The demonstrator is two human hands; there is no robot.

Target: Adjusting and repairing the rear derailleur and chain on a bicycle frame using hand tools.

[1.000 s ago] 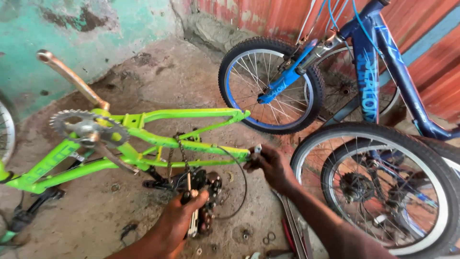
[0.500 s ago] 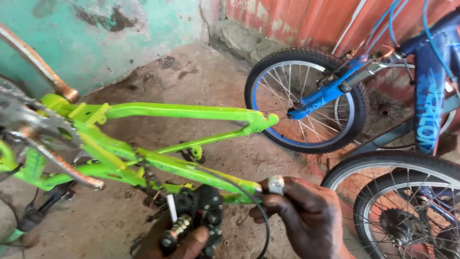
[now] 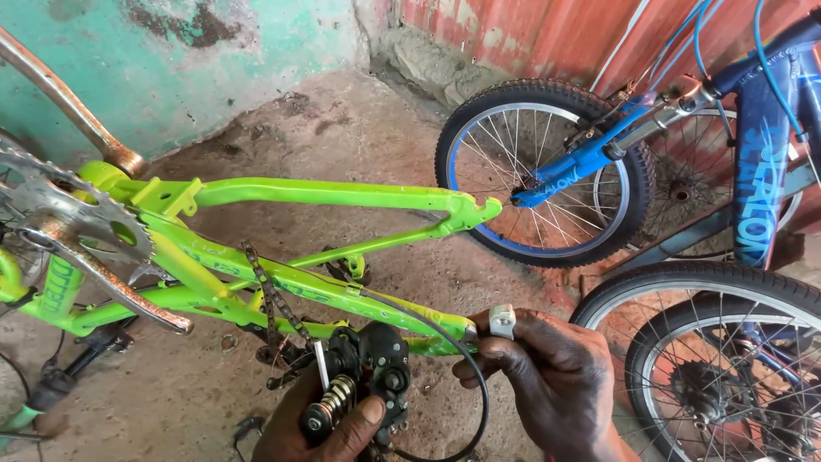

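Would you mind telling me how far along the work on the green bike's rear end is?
Done: the green frame lies wheel-less, its rear dropout empty. In hand: the left hand grips the black derailleur; the right hand pinches a small white piece. Left: the chain hangs loose, and no wheel is fitted.

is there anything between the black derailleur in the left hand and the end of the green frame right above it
Nothing solid: the black spring-loaded derailleur in the left hand sits just below the lime-green bike frame. Only the thin black cable arcs past there, beside the right hand.
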